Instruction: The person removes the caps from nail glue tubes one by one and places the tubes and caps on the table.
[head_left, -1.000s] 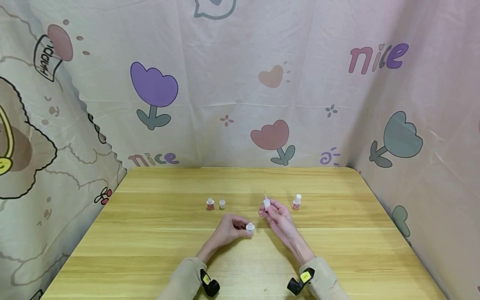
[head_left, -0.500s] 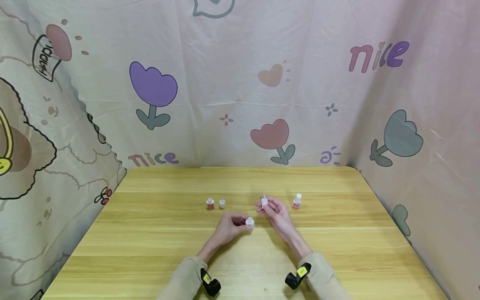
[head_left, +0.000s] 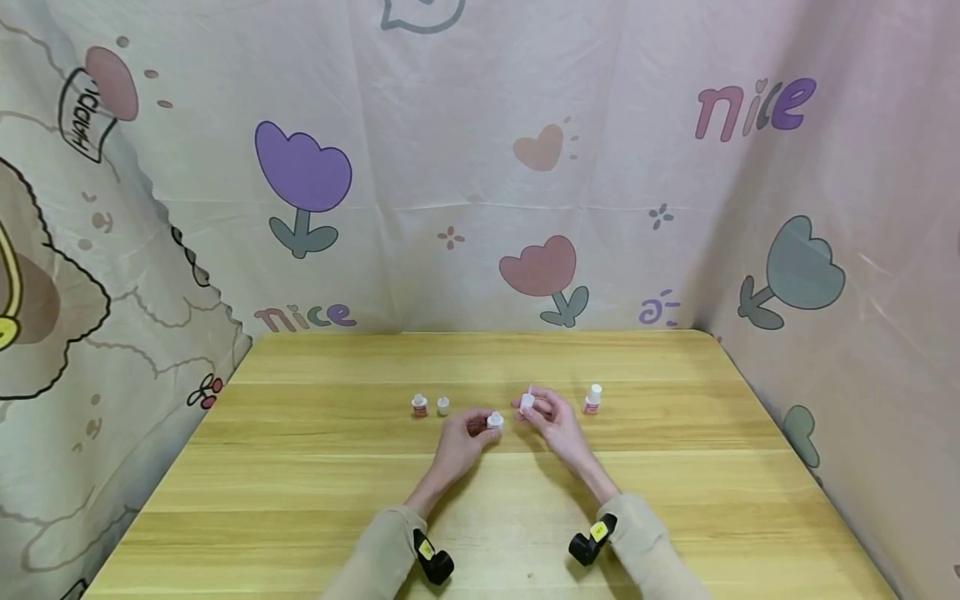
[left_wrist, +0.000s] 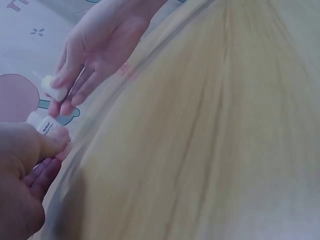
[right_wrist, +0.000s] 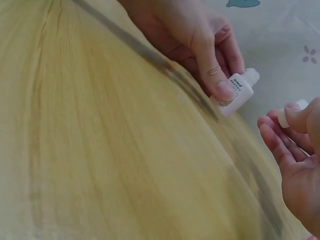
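Observation:
My left hand (head_left: 459, 446) pinches a small white bottle (right_wrist: 236, 95) between thumb and fingers. Black print runs along its side, and its narrow white neck is uncapped, as the right wrist view shows. A short way to the right, my right hand (head_left: 558, 429) holds a white cap (head_left: 527, 402) by thumb and fingers, palm turned partly up. From the cap a thin pale tip points upward. Bottle and cap are apart, with a small gap between the two hands. The left wrist view shows the cap (left_wrist: 56, 91) just above the bottle (left_wrist: 47, 125).
Beyond my left hand stand a small bottle (head_left: 419, 407) with a reddish label and a loose white cap (head_left: 443, 406). Another small bottle (head_left: 592, 400), white-capped, stands past my right hand. A patterned curtain (head_left: 420, 267) hangs behind the wooden table (head_left: 315, 467).
My left hand has moved away from me over the table with the bottle, closer to the cap. My right hand has shifted slightly left and turned the cap a little.

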